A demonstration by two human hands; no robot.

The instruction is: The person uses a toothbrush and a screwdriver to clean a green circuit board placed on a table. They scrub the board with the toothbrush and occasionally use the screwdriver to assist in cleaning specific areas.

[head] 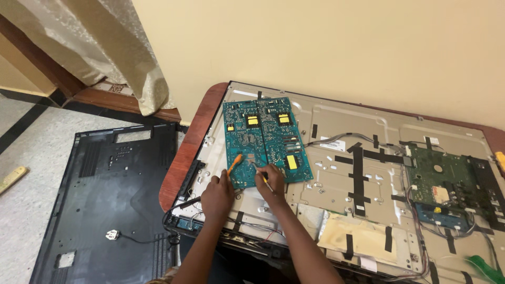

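The teal circuit board [265,141] lies flat on the bare metal back of an opened flat-screen television [368,173], towards ten o'clock of that chassis, which rests on a wooden table [184,152]; both hands work at the board's near edge, at about six o'clock of it; the left hand [216,195] is closed around an orange-tipped tool [234,164] whose point touches the board; the right hand [270,181] is pinched narrow on a thin probe [261,175] just beside it; I judge the board light, stiff and fragile, with yellow-topped parts [291,162] standing proud, so it is best held by its bare edges rather than by its face; the black plastic back cover [105,200] lies on the floor at nine o'clock, a plug [112,234] on it; a second, green board [439,181] sits at three o'clock; hard to make out: what each tool tip touches, the wiring under the wrists, the green object [486,268] cut off at the lower right corner, and the yellow thing [500,160] at the right edge
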